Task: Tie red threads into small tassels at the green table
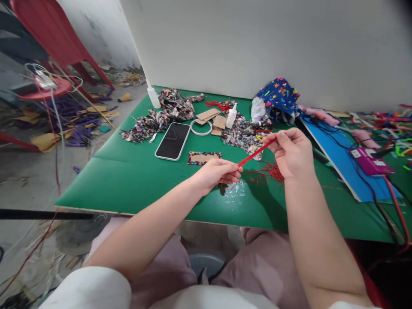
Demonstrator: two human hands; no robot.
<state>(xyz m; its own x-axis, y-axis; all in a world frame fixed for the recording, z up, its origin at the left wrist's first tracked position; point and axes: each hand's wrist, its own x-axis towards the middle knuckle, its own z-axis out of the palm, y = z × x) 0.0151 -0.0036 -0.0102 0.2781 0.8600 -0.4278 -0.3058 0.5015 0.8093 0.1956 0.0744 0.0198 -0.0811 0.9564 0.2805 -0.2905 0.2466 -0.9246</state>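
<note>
Your left hand [222, 171] pinches the lower end of a red cord length [255, 155] between thumb and forefinger, its other fingers loosely curled beneath. Your right hand [289, 148] grips the upper end, thumb pressed to forefinger, the rest half bent. The length runs straight and slanting between them, above the table [116, 184], nearer its front edge than the middle of its back edge. Below your right hand, a tangle of loose red cords [275, 172] lies on the green top, with thin strands trailing toward your left hand.

Just beyond your left hand lies a floral-bordered card [202, 158] with a brown centre. Farther toward the back edge sit a smartphone [173, 141], screen up, a white ring [201, 133] and brown cardboard pieces [208, 115]. One squeeze bottle [153, 97] stands by the back left corner, next to a heap of floral fabric [174, 107]; another squeeze bottle [231, 116] stands beside the cardboard. Toward the table's right, a blue board [341, 159] reaches near the front edge, with a purple box [371, 161] and dark cables on it.
</note>
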